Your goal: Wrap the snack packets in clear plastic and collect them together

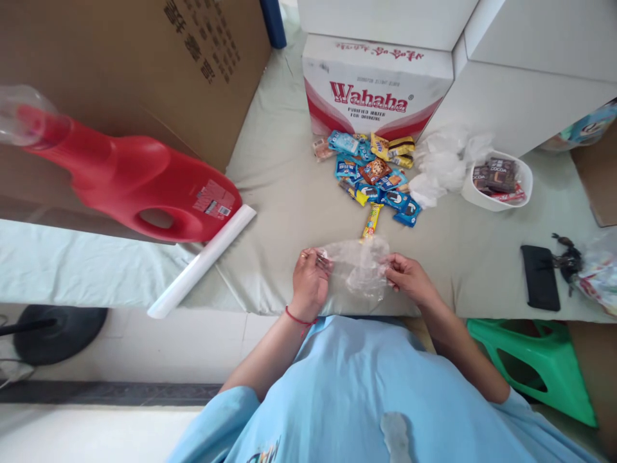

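Note:
A clear plastic bag [357, 270] lies stretched between both hands near the front edge of the cloth-covered table [279, 193]. My left hand [309, 281], with a red string at the wrist, pinches the bag's left edge. My right hand [407, 275] pinches its right edge. Just beyond the bag sits a pile of small wrapped snacks [373, 177], with one yellow stick packet [371, 220] pointing toward the bag.
A red detergent jug [130, 186] lies on its side at left beside a white roll [202, 260]. Behind are a brown carton [144, 64], a Wahaha box [376, 90], crumpled plastic [443, 164], a white bowl of packets [499, 180], a black phone [540, 276] and a green stool [540, 366].

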A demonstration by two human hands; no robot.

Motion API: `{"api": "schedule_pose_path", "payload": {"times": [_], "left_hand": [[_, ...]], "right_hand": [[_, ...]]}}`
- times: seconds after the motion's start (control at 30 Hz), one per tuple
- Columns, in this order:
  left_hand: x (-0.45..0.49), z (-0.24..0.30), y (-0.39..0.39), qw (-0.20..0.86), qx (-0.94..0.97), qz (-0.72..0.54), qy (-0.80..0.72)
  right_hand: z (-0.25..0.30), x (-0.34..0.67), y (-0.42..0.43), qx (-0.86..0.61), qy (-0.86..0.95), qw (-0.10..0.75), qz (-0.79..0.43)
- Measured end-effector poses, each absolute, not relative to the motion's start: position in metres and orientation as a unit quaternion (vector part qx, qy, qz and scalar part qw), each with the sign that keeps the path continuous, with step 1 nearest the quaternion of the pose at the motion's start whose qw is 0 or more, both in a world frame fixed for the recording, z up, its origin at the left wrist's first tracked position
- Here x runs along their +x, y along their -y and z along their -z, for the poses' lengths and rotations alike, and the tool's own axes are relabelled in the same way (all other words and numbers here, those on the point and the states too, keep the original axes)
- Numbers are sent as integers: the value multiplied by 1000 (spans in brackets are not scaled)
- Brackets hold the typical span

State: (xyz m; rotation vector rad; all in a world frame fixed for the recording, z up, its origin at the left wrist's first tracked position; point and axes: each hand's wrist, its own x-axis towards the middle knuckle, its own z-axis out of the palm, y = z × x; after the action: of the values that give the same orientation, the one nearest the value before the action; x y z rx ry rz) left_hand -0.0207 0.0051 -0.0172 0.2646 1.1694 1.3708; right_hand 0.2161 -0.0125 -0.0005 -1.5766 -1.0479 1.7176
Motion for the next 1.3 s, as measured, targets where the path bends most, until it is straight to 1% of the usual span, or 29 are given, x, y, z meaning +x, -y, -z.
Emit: {"api": "schedule_pose_path", "payload": {"times": [0.07,0.17,0.27,0.37,0.43,0.53,0.57,0.6,0.7,0.77,0.9,1.03,1.17,1.23,1.3], "left_hand": [[-25,13,-8,562,132,-611,-542],[-34,5,-10,497,192,-615,-581],[-47,-1,-10,488,216,-599,-597],[-58,-2,-12,488,176,-598,-611],[-61,-3,-13,484,149,-606,-614],[-59,-10,-11,475,142,-630,-597],[-55,-13,-9,471,148,-642,-586],[-51,-18,-7,467,155,-654,-575],[-34,-34,4,456,186,-679,-545],[-24,-45,12,464,215,-676,-531],[-30,-61,18,484,261,-643,-533],[-76,-62,2,544,250,-549,-583],[-114,-47,-23,598,286,-455,-594],[-116,-37,-36,611,310,-412,-601],[-110,-27,-44,593,322,-406,-616]], "right_hand": [[-3,222,13,-583,402,292,-642],[-9,231,16,-566,419,320,-634],[-12,240,17,-549,393,329,-661],[-10,246,15,-549,378,297,-684],[-10,249,13,-578,416,295,-637],[-16,249,13,-631,472,333,-517],[-20,246,13,-635,482,340,-499],[-24,240,15,-624,490,339,-506],[-34,207,19,-539,505,310,-598],[-36,179,20,-506,509,300,-629],[-36,152,15,-515,492,324,-623],[-46,184,5,-511,431,331,-666],[-52,221,-9,-532,418,326,-660],[-47,228,-20,-550,424,362,-622],[-38,229,-29,-584,432,427,-538]]}}
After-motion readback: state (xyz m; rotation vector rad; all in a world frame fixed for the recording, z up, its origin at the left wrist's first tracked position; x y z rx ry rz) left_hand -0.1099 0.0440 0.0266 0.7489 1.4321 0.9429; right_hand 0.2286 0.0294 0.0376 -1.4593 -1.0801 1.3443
